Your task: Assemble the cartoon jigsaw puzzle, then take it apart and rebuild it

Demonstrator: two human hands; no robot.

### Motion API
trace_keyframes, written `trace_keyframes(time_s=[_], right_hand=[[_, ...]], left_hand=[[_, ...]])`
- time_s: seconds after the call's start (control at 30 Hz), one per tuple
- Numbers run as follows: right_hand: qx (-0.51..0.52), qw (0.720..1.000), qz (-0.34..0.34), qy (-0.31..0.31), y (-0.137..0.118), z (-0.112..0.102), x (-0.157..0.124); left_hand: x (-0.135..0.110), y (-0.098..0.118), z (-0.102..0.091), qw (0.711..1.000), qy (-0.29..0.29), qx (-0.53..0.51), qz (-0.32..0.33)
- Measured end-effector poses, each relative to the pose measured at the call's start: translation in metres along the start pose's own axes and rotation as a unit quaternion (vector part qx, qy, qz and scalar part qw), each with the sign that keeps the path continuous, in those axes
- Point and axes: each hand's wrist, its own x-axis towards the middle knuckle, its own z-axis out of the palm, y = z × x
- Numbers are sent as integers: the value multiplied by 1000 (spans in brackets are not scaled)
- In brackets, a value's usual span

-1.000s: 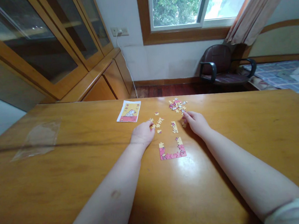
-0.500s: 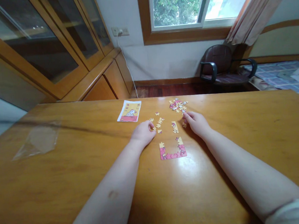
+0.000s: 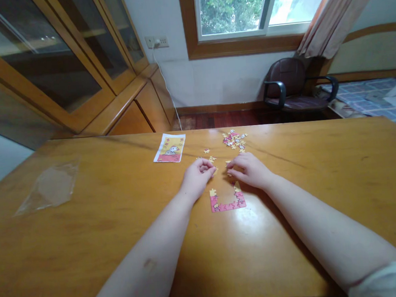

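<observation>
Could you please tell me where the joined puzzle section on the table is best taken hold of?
I would grip the joined puzzle section by its long pink bottom row, with the fingers coming from the near side. The left hand, right hand and loose puzzle pieces are beyond it. It lies flat in a U, and its short arms look easiest to part.

A varnished wooden tabletop [image 3: 89, 250] is gleaming, matt cardboard jigsaw pieces [image 3: 233, 139] are lying across it, and a clear plastic bag [image 3: 50, 187] is shining near a smooth paper card [image 3: 169, 147].
</observation>
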Motion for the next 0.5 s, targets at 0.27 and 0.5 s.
trace_keyframes(time_s=[0.27,0.5], right_hand=[[-15,999,-40,19,-11,-2,-3],[-23,999,-20,38,-18,-3,-3]], left_hand=[[-14,9,19,990,-38,-117,-70],[-14,7,22,993,-7,-110,-51]])
